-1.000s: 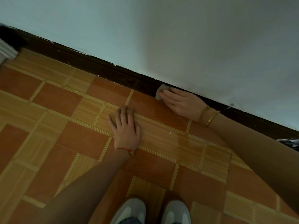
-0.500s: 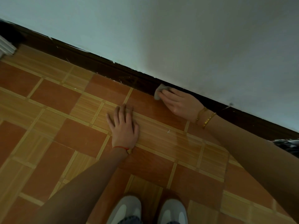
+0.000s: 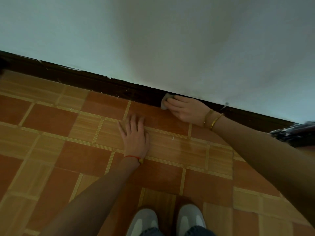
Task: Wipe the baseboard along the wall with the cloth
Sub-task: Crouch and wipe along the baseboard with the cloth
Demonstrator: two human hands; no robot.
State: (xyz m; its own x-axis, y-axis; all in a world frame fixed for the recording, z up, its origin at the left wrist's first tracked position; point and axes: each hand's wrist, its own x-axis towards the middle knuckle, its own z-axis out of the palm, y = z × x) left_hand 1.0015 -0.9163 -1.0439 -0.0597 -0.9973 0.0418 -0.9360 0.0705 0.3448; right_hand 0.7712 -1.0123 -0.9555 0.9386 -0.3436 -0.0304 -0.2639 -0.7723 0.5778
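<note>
A dark brown baseboard (image 3: 105, 84) runs diagonally along the foot of a pale wall, from upper left to right. My right hand (image 3: 186, 109) presses a small white cloth (image 3: 165, 101) flat against the baseboard; only the cloth's left edge shows beyond the fingers. My left hand (image 3: 135, 137) lies flat on the tiled floor, fingers spread, holding nothing, a short way in front of the cloth.
The floor is orange and tan tile (image 3: 68, 150). My two grey shoes (image 3: 167, 220) stand at the bottom edge. A dark patterned object (image 3: 296, 133) sits at the right edge by the baseboard. Pale scuffs mark the baseboard's top edge.
The view has shifted so the wall and hands sit lower and a bit further right. The right hand with the cloth stays pressed to the baseboard; the left hand stays planted.
</note>
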